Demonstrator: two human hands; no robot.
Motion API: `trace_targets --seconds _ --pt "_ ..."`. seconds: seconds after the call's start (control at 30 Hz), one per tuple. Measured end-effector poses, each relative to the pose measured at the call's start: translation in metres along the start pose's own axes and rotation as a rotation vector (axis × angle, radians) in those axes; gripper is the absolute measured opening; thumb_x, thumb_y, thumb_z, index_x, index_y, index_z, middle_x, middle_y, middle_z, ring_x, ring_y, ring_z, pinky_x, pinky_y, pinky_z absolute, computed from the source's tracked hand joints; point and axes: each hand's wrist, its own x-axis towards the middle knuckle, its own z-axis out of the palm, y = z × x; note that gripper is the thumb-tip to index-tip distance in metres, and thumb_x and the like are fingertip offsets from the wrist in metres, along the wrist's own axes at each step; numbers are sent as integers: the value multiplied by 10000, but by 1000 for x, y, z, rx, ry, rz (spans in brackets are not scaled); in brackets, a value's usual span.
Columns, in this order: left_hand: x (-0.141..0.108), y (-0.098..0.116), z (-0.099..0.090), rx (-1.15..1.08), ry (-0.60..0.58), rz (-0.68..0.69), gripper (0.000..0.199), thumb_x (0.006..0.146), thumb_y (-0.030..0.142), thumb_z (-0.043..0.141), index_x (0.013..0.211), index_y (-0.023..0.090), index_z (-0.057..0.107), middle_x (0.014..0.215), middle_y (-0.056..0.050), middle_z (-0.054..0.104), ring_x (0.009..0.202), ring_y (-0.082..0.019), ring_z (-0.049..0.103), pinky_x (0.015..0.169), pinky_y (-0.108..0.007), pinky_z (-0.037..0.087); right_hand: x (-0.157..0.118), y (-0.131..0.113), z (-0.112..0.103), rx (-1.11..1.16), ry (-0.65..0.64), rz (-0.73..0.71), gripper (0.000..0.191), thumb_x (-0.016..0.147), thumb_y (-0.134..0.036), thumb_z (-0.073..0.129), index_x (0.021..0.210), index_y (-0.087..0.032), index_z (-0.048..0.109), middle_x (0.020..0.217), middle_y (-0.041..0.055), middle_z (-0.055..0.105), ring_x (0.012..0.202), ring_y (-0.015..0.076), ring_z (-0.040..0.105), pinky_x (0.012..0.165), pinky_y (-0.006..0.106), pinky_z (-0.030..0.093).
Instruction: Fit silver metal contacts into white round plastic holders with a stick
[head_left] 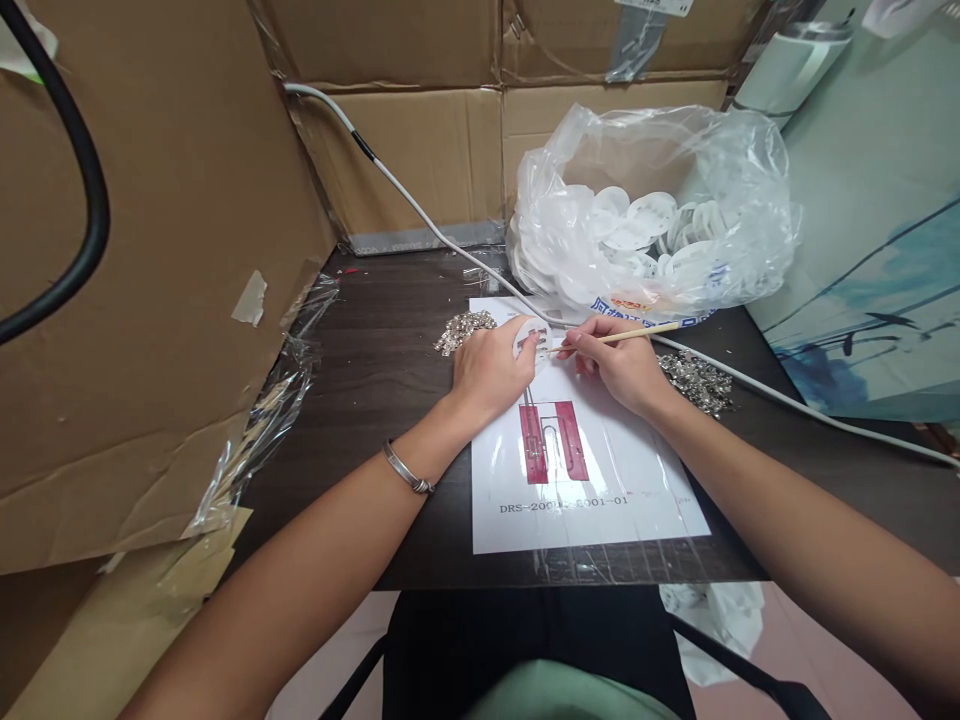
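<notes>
Over a printed white sheet, the left hand pinches a flat, round white disc marked with small dark strips; just beside, the right hand grips a thin pale stick, tip near the disc. Beyond sits a plastic bag of white rounds.

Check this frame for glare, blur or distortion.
Head view: glare streaks cross the printed sheet, breaking up some lettering; head view: forearms look stretched toward the lower corners; head view: left hand and right hand show no obvious motion blur.
</notes>
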Motion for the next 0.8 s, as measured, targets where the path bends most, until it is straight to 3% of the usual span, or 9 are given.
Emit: trace_targets --seconds 0.2,0.43,0.57,0.7,0.8 --pt "0 0 0 -27 11 -12 242 919 321 495 989 272 722 897 -38 736 844 -210 649 708 -308 443 0 4 0 -11 15 2 211 785 -349 664 660 -194 593 666 35 682 446 93 450 461 288 354" --pt "1 0 2 -7 27 -40 317 910 363 468 739 226 697 680 -36 665 628 -188 561 569 -308 322 0 3 1 -69 19 -7 174 802 -301 647 670 -195 605 670 28 680 460 94 464 467 288 363" --pt "0 1 1 -13 -6 -30 291 915 358 453 854 252 718 729 -27 690 680 -193 594 593 -306 356 1 4 1 -76 18 -13 162 804 -287 644 675 -199 603 665 19 680 479 96 490 469 283 364" --pt "0 1 1 18 -43 -40 303 910 321 452 1086 282 695 937 -37 740 870 -237 654 699 -328 424 2 3 2 -91 -1 -25 154 813 -277 642 683 -202 608 672 17 681 511 99 518 495 287 379" --pt "0 0 2 41 -60 -25 319 918 322 435 1127 284 673 981 -46 740 906 -249 659 733 -340 438 0 0 3 -154 -24 -44 161 821 -282 642 684 -200 621 678 25 683 537 108 536 518 298 396"
